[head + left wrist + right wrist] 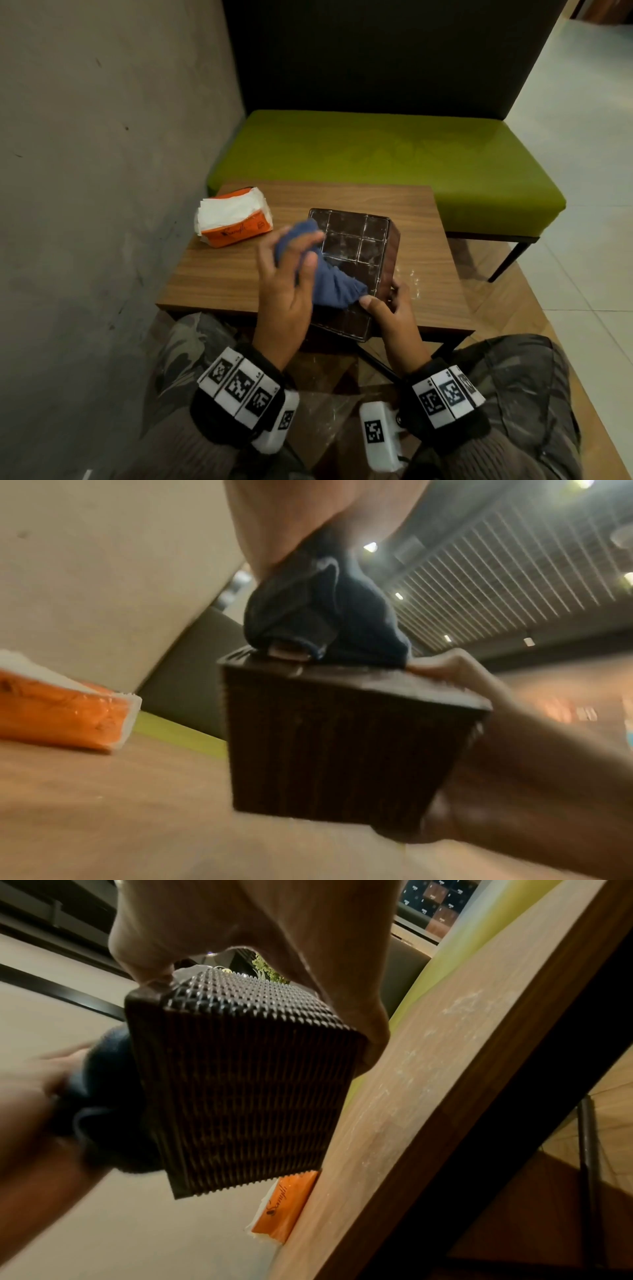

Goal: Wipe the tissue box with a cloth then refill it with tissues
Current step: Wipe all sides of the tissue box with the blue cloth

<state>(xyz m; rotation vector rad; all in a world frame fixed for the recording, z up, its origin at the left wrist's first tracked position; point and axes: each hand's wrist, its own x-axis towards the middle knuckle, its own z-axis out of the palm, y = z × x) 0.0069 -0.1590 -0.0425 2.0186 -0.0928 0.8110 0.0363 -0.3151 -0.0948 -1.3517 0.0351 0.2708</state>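
I see a green bench (387,161) along the far edge of the wooden table (212,274), which stands against a grey wall (102,137) on its left edge. The dark ribbed tissue box (356,246) is the biggest thing on the table, tilted up at the near edge toward the right corner, its gridded, dusty face turned to me; I cannot tell whether anything is inside it. My right hand (394,315) grips its near right corner, thumb on the gridded face, fingers down the side. My left hand (287,284) holds the bunched blue cloth (329,277) pressed onto that face. Near the far left corner lies the orange tissue pack (234,219), torn open, a white stack of tissues showing inside. White dust (412,277) speckles the wood right of the box
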